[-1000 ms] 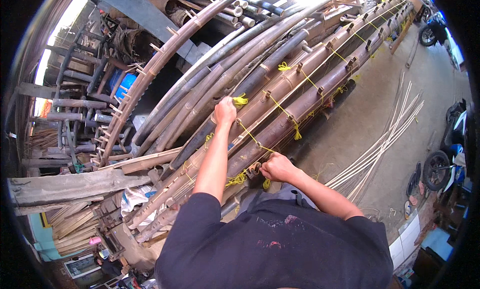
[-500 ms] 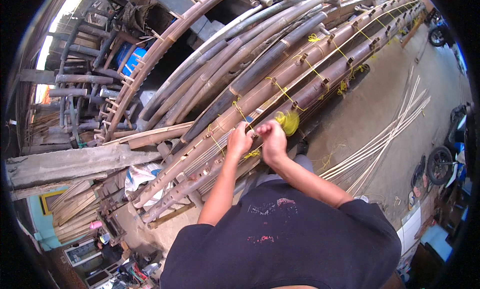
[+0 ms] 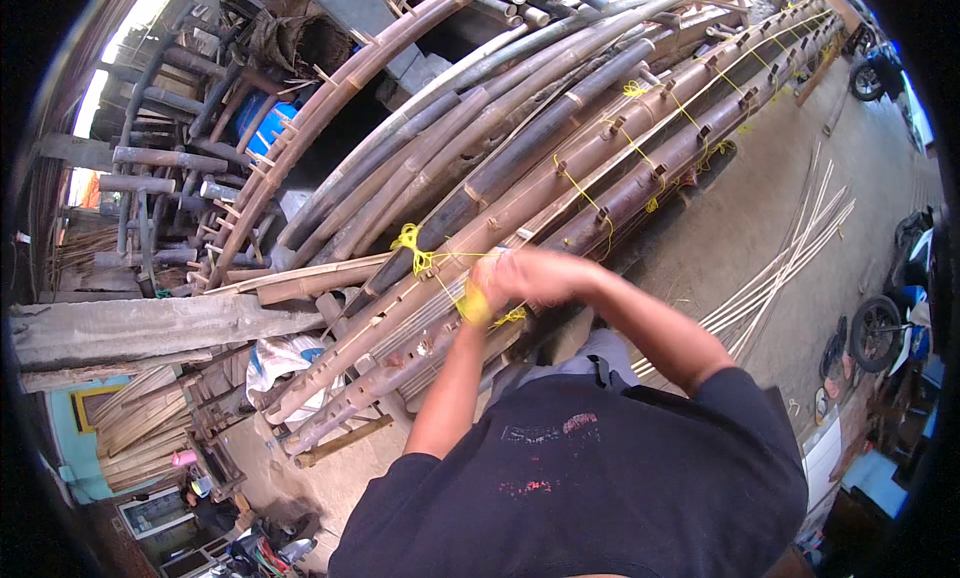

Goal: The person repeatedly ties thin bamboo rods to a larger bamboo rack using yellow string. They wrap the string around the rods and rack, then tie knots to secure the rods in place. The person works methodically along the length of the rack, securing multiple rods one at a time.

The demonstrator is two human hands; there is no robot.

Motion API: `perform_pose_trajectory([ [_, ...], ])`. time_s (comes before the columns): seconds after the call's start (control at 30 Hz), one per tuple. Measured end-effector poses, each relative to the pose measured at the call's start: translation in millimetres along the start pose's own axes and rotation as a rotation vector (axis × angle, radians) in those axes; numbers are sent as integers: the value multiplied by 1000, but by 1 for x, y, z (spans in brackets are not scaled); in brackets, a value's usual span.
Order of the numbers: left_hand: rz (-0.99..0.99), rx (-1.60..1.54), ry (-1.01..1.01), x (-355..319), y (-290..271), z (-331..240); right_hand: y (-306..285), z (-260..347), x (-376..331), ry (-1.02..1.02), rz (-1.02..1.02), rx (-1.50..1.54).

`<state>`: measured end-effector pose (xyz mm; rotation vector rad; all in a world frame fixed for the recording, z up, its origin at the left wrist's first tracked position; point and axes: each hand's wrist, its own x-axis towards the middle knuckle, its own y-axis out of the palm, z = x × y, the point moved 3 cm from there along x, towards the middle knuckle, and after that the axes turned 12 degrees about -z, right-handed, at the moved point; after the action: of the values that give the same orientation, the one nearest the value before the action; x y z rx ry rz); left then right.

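Over the near rows of long brown bamboo poles [image 3: 545,200], my two hands are close together. My left hand [image 3: 484,281] is closed, with yellow string [image 3: 472,305] bunched against it near the wrist. My right hand [image 3: 540,275] crosses over from the right and overlaps the left; motion smears its fingers. A looped yellow bundle of string [image 3: 410,248] lies out to the left, over the poles, and a thin strand runs from it to my hands. Short pegs stick up from the poles, with more yellow string tied across between them.
Darker bamboo poles [image 3: 440,143] are stacked beyond. A curved brown pole with pegs [image 3: 270,168] stands at the left, by a concrete beam [image 3: 160,333]. Thin pale strips [image 3: 775,263] lie on the floor at the right, with a motorbike wheel [image 3: 877,330] past them.
My right hand has swung left, onto the left hand. The yellow bundle that hung by my right hand is gone from there; yellow loops now show left of my hands.
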<state>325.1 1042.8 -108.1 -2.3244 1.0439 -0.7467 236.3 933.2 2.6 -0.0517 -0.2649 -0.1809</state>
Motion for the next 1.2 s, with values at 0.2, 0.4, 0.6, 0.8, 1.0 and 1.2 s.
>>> perform_pose_trajectory([
  [0.2, -202, -187, -313, 26, 2, -26, 27, -63, -98, 15, -59, -518],
  [0.4, -347, -15, -284, 150, -30, -33, 24, -38, -113, -40, -310, -433],
  [0.6, -307, 402, -270, 146, -23, 22, 20, -94, -148, 278, -1047, 752],
  [0.8, -40, 247, -442, 49, -113, 15, 111, -88, -133, 960, -298, 629],
  [1.0, 293, 244, -350, -44, -108, 30, 144, -63, -52, 383, -1264, 897],
  [1.2, 112, 136, -209, -45, -101, 30, 177, 12, 89, 151, -355, -68],
])
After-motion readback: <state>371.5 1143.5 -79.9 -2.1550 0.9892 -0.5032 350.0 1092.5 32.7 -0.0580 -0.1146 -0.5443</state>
